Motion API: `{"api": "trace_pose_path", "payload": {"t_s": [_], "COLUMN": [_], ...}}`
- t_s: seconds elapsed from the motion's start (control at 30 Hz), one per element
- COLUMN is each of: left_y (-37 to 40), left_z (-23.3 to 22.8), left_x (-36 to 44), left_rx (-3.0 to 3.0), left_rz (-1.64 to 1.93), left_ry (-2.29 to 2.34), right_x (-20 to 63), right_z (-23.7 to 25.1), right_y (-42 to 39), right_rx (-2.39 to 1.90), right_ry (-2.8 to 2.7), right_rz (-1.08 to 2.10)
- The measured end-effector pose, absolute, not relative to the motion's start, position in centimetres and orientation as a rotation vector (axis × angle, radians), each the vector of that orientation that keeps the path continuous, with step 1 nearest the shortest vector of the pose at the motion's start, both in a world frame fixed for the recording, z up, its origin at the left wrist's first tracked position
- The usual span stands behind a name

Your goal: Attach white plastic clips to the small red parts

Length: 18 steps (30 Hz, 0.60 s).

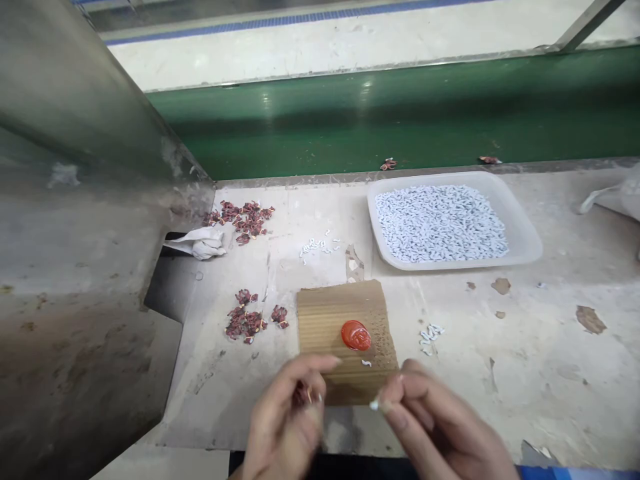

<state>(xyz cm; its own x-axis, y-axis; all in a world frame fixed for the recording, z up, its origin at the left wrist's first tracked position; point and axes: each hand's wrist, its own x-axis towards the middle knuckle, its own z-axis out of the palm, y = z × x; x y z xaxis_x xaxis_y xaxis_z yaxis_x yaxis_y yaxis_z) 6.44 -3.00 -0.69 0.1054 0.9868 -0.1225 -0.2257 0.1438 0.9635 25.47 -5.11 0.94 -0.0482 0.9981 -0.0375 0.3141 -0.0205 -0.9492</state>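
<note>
My left hand [287, 417] is low in the view, fingers curled around a small dark red piece [301, 395]. My right hand [435, 423] pinches a tiny white piece [374, 404] between thumb and forefinger, close to the left hand. Just beyond both hands lies a brown cardboard sheet [330, 313] with a blob of red paste [356, 335] on it and one white piece [367, 363] beside the blob. A white tray [523, 230] full of small white pieces stands at the back right.
Two heaps of dark red pieces lie on the worn table, one near [247, 321] and one farther back [244, 217]. A crumpled white cloth [203, 242] lies by a metal housing [75, 233] on the left. A green conveyor belt [400, 113] runs behind the table.
</note>
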Motion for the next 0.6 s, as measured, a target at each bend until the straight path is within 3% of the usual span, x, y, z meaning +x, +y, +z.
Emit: {"api": "trace_pose_path", "payload": {"t_s": [0.17, 0.4, 0.6], "left_y": [-1.7, -0.5, 0.2], "left_z": [0.1, 0.2, 1.0], "left_x": [2.4, 1.2, 2.4], "left_rx": [1.147, 1.299, 1.109], "left_rz": [0.954, 1.082, 1.136], "left_ry": [1.367, 1.365, 1.214], "right_x": [29.3, 28.3, 29.0], "right_z": [0.7, 1.2, 1.6], "right_y": [-0.8, 0.5, -0.1], "right_rx": [-1.528, -1.423, -1.447], "right_ry": [-2.273, -2.512, -2.498], "right_rz": [0.455, 0.295, 0.366]}}
